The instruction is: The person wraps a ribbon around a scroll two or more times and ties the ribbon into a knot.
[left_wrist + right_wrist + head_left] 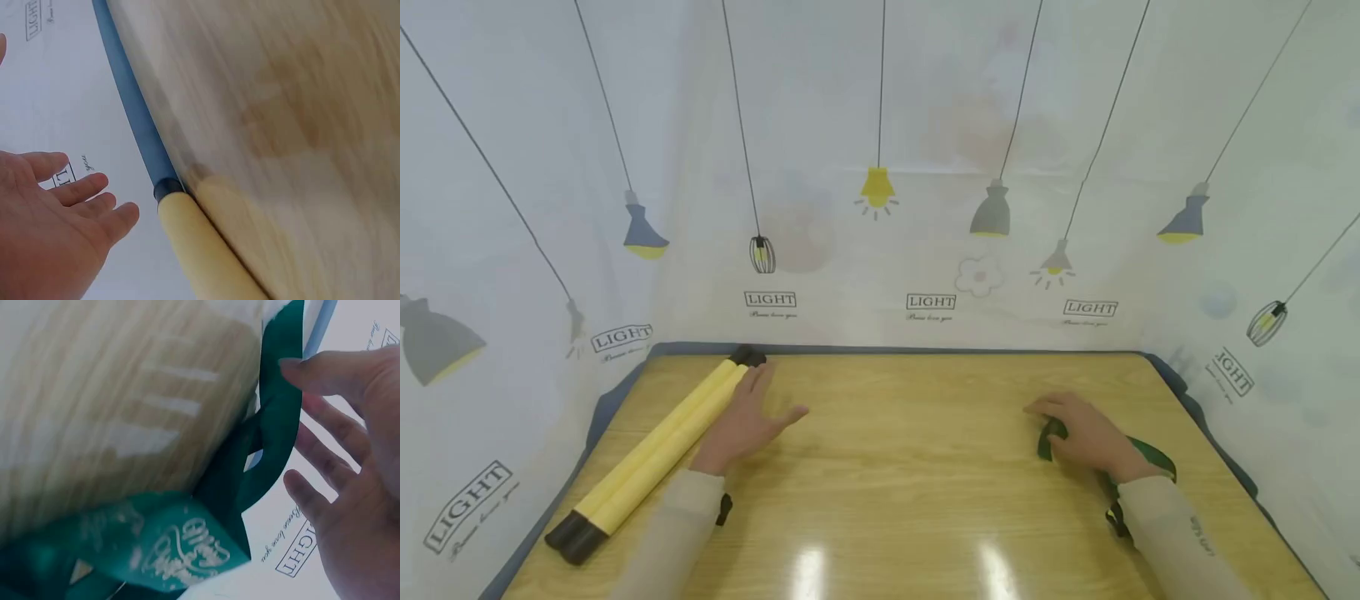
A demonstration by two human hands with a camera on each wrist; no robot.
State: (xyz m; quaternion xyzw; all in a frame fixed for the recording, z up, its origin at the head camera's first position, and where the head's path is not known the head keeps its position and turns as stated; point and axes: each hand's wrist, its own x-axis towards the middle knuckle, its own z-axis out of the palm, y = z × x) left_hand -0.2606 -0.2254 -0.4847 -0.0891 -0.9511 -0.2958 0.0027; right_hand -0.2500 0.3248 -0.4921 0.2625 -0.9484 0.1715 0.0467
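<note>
Two yellow tubes with black ends (pixel 658 465) lie side by side along the left of the table. My left hand (pixel 745 429) hovers by their far end, thumb spread wide, holding nothing. In the left wrist view its fingers (pixel 94 209) are loosely extended beside one tube (pixel 200 244). At the right, my right hand (pixel 1090 433) is over a looped green ribbon (pixel 1153 457). Pale script lettering shows on the ribbon (pixel 194 550) in the right wrist view. There the thumb tip overlaps a standing loop, with relaxed fingers partly hidden behind it.
The wood-grain table (pixel 895 458) spans the space between the hands. A blue-grey edge strip (pixel 880 350) runs along its border. White sheeting (pixel 850 100) printed with hanging lamps encloses the back and both sides.
</note>
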